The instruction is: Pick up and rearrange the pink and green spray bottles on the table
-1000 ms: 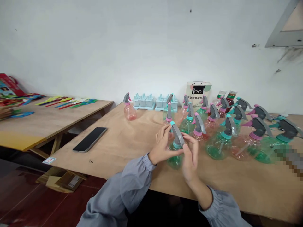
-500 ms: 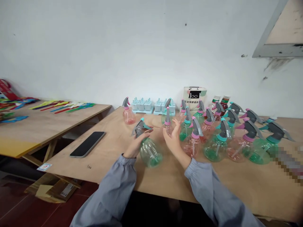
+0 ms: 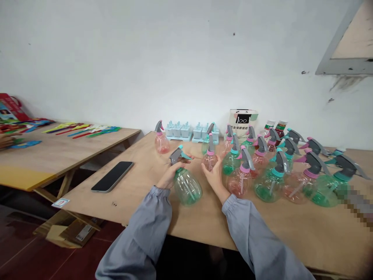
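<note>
My left hand [image 3: 169,175] is closed around the neck of a spray bottle [image 3: 189,188] with a clear green body, a grey head and a turquoise trigger. The bottle leans, its head towards the upper left and its base to the lower right, with a little green at the bottom. My right hand [image 3: 214,175] has thumb and fingers apart in front of a pink spray bottle [image 3: 210,157]; whether it touches that bottle I cannot tell. Right of this hand stand more pink and green spray bottles, among them a pink one [image 3: 240,181] and a green one [image 3: 266,188].
A phone [image 3: 112,177] lies on the wooden table [image 3: 140,214] to the left. At the back are another pink spray bottle [image 3: 162,143], light-blue popsicle moulds [image 3: 178,131] and a printed paper bag [image 3: 243,118]. Another table [image 3: 58,163] holds colourful strips [image 3: 84,130]; another person's hand shows there.
My right hand has come slightly lower, in front of the pink bottle. My left hand keeps its hold on the green bottle. The whole view has shifted a little.
</note>
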The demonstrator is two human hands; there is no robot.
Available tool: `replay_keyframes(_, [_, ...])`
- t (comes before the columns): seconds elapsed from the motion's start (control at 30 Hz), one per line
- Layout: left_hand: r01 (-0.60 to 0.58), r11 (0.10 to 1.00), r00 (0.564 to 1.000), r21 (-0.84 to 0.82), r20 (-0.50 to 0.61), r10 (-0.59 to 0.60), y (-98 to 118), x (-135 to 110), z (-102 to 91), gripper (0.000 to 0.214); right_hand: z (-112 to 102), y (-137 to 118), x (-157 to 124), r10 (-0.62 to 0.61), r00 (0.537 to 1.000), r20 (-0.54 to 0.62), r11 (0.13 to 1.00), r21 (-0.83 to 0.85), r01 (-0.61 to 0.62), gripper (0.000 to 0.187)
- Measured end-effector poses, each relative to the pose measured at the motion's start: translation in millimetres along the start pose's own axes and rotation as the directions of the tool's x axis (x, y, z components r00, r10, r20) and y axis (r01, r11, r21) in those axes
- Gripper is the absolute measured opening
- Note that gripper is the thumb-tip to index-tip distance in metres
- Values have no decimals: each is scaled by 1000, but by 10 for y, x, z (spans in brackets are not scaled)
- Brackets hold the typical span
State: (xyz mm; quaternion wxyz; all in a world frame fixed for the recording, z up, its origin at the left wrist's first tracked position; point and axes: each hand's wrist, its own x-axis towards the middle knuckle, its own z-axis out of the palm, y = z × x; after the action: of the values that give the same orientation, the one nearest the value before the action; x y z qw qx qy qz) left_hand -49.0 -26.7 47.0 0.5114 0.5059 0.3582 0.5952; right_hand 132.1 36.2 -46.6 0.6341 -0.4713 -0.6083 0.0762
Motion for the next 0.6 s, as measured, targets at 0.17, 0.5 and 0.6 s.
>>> replay_keyframes(0.17, [-51,999,988,-1,-145,51,-66,41,-14,15,6,0,-48,7,1000,-1,1000,28,-7,78])
replay_keyframes(0.5, [-230,970,899,-81,-399,179,-101,74,-32,13,-43,-1,-135,7,999,39,998,57,-9,79])
replay_keyframes(0.6, [-159,985,959,-70,-249,137,-93,74,-50,24,-69,-20,-158,-11,999,39,998,67,8,78])
